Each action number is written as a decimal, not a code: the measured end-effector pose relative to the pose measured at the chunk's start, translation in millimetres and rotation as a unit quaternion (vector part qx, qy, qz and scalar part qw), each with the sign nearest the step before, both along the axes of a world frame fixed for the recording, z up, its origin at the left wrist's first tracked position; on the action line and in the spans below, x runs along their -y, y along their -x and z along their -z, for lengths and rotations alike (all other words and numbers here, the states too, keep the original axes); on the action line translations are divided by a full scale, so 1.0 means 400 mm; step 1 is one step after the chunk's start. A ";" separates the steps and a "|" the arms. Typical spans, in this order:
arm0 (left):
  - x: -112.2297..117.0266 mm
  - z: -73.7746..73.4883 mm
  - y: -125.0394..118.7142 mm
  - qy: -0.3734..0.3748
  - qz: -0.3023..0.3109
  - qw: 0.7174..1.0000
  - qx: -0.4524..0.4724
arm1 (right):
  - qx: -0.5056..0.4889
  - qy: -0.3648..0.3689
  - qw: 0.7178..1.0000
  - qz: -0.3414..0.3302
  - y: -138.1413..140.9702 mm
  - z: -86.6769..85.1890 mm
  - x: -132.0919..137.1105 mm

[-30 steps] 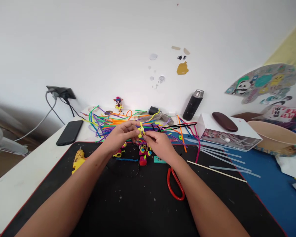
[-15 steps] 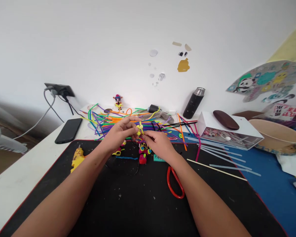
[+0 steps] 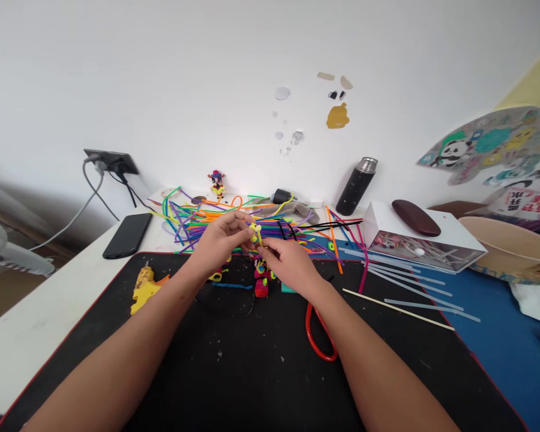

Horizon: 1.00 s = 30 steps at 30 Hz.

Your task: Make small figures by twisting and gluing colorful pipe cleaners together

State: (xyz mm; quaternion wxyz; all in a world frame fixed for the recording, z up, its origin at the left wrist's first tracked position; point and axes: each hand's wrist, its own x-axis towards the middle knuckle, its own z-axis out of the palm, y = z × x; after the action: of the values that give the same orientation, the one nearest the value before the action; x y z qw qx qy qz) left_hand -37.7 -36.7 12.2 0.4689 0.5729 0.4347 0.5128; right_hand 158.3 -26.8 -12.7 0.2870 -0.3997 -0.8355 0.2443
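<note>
Right wrist and hand have shifted a little, so they cover more of the teal case [image 3: 288,288] than half a second ago. Held up above the far part of the black mat [image 3: 207,384], a small twisted yellow piece [image 3: 255,233] sits between the hands: the left hand [image 3: 218,241] pinches its side, and the right hand [image 3: 293,264] has thumb and finger closed on its lower end. Just below lies a red figure [image 3: 261,288], its upper part crowded by the fingers. Behind, colourful craft stems [image 3: 198,231] spread out, partly hidden by the left hand. Forearms overlap the yellow glue gun [image 3: 143,292] and red handle [image 3: 312,339].
</note>
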 end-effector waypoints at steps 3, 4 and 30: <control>-0.005 0.009 -0.001 -0.023 -0.022 0.999 -0.024 | 0.010 0.006 1.000 0.005 0.008 0.000 0.006; -0.006 0.013 -0.001 -0.030 -0.030 0.999 -0.031 | 0.012 0.010 1.000 0.005 0.010 0.000 0.009; -0.007 0.033 -0.008 -0.049 -0.049 0.996 -0.053 | 0.006 0.058 0.998 0.006 0.016 -0.015 0.019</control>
State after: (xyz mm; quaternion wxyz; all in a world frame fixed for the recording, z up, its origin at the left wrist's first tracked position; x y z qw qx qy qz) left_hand -34.7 -33.9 -0.9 0.3906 0.5995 0.4614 0.5246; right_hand 151.9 -34.4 -6.7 0.2596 -0.4223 -0.8192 0.2886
